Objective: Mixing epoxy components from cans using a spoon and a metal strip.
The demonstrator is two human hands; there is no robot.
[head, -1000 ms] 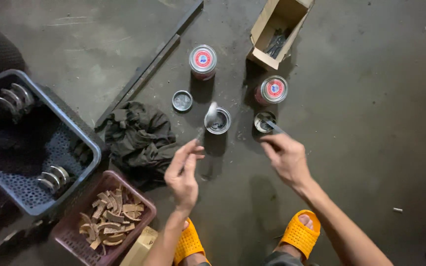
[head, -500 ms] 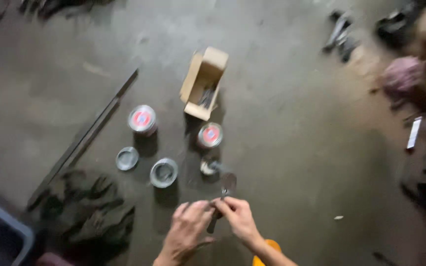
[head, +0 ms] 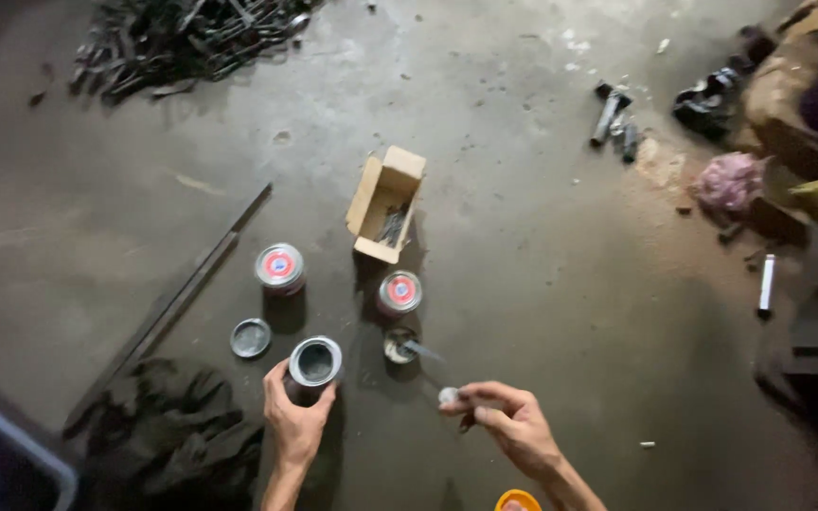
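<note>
your left hand (head: 293, 423) is wrapped round the open tin (head: 315, 364) on the concrete floor (head: 542, 284), rigid and likely slick so grip its sidewall, while your right hand (head: 513, 426) pinches a small pale piece (head: 448, 396) in its fingertips.

A stained grey concrete floor (head: 542, 284) is seen, on which two sealed tins with red lids (head: 279, 269), an open tin (head: 315, 363), a loose lid (head: 250, 338) and an open cardboard box (head: 385, 203) are set. A long metal bar (head: 177, 303) is laid beside a dark rag (head: 182, 435). Scrap metal (head: 191, 38) is heaped at the far edge.
</note>
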